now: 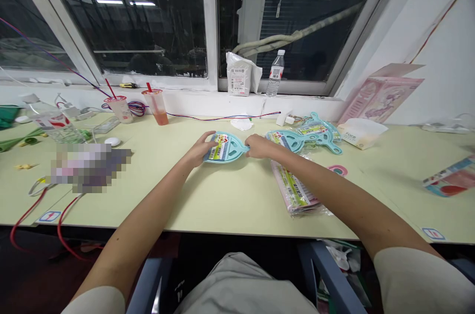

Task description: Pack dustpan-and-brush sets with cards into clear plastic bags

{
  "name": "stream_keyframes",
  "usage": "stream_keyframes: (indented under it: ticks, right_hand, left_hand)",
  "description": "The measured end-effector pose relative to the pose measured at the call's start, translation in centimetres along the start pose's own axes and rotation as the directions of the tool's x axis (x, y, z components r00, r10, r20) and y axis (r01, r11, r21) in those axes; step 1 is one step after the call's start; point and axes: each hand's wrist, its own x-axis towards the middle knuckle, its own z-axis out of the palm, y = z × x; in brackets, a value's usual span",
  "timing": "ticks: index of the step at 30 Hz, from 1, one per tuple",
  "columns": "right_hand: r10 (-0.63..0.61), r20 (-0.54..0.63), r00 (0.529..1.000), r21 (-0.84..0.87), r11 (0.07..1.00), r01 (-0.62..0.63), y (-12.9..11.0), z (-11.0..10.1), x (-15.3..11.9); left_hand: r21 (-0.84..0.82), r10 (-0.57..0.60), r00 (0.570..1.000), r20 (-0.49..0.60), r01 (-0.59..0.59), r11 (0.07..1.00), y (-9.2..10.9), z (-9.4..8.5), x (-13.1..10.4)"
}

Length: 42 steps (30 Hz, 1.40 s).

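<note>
A light blue plastic dustpan-like piece point(230, 149) with a printed label is held just above the table's middle. My left hand point(200, 149) grips its wide, labelled end. Its narrow handle end is closed in my right hand point(257, 147). To the right lie more light blue pieces point(296, 140) with labels, some in clear wrapping. Pink packaged pieces point(295, 190) in clear plastic lie partly under my right forearm.
Two drink cups point(159, 107) with red straws, a water bottle point(275, 74) and a white package point(239, 76) stand towards the window. A tissue pack point(361, 133), a pink box point(382, 98) and a pink tape roll point(337, 170) are right. Cables and another bottle point(55, 123) lie left.
</note>
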Motion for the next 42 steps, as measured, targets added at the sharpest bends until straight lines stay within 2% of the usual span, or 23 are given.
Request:
stream_keyframes:
  ticks: [3, 6, 10, 13, 15, 17, 18, 20, 22, 24, 28, 31, 37, 42]
  right_hand:
    - [-0.004, -0.021, 1.0, 0.016, 1.0, 0.005, 0.2, -0.1, 0.2]
    - [-0.003, -0.037, 0.999, 0.041, 0.999, 0.004, 0.4, -0.1, 0.9]
    - [-0.02, -0.048, 0.999, 0.082, 0.996, 0.024, 0.8, 0.3, 2.3]
    - [-0.035, -0.124, 0.992, 0.21, 0.976, 0.061, 1.4, 0.1, 3.5]
    - [0.035, -0.218, 0.975, 0.337, 0.94, 0.042, 2.3, -0.4, 4.2]
    - [0.186, -0.276, 0.943, 0.429, 0.902, -0.053, 3.6, -0.8, 4.9]
    - [0.267, -0.262, 0.927, 0.456, 0.881, -0.125, 4.3, -0.9, 5.3]
    - [0.374, -0.13, 0.918, 0.486, 0.831, -0.27, 5.5, -0.7, 6.1]
    - [0.412, 0.019, 0.911, 0.488, 0.791, -0.368, 6.1, 0.0, 6.8]
    - [0.431, 0.075, 0.899, 0.449, 0.79, -0.416, 6.0, 0.9, 7.5]
    - [0.454, 0.001, 0.891, 0.348, 0.835, -0.426, 4.8, 2.5, 8.8]
    - [0.479, -0.052, 0.877, 0.358, 0.828, -0.431, 4.1, 3.4, 9.6]
    - [0.535, -0.085, 0.841, 0.496, 0.754, -0.43, 4.2, 5.1, 10.5]
    - [0.538, -0.158, 0.828, 0.599, 0.718, -0.353, 5.9, 4.4, 10.7]
  left_hand:
    - [-0.177, -0.119, 0.991, -0.065, 0.106, 0.978, 0.2, -0.1, 0.4]
    - [-0.281, -0.211, 0.975, -0.069, 0.184, 0.942, 0.1, -0.4, 1.0]
    - [-0.31, -0.198, 0.976, -0.093, 0.16, 0.937, -0.2, -1.2, 1.7]
    - [-0.343, -0.18, 0.973, -0.141, 0.123, 0.931, -0.4, -1.9, 2.3]
    - [-0.367, -0.174, 0.963, -0.204, 0.089, 0.926, -0.5, -2.5, 2.7]
    - [-0.393, -0.173, 0.943, -0.285, 0.05, 0.918, -0.4, -3.2, 3.1]
    - [-0.403, -0.174, 0.931, -0.321, 0.032, 0.915, -0.4, -3.5, 3.3]
    - [-0.417, -0.176, 0.911, -0.372, 0.006, 0.909, -0.3, -4.3, 3.6]
    - [-0.429, -0.177, 0.894, -0.412, -0.019, 0.903, -0.3, -5.0, 3.9]
    - [-0.441, -0.18, 0.874, -0.452, -0.043, 0.897, -0.5, -5.7, 4.2]
    - [-0.435, -0.168, 0.852, -0.496, -0.076, 0.897, -0.9, -6.4, 4.8]
    - [-0.421, -0.154, 0.841, -0.518, -0.094, 0.902, -1.0, -6.5, 4.9]
    - [-0.396, -0.129, 0.821, -0.556, -0.126, 0.909, -0.9, -6.4, 4.8]
    - [-0.383, -0.121, 0.811, -0.572, -0.134, 0.914, -1.0, -6.6, 5.0]
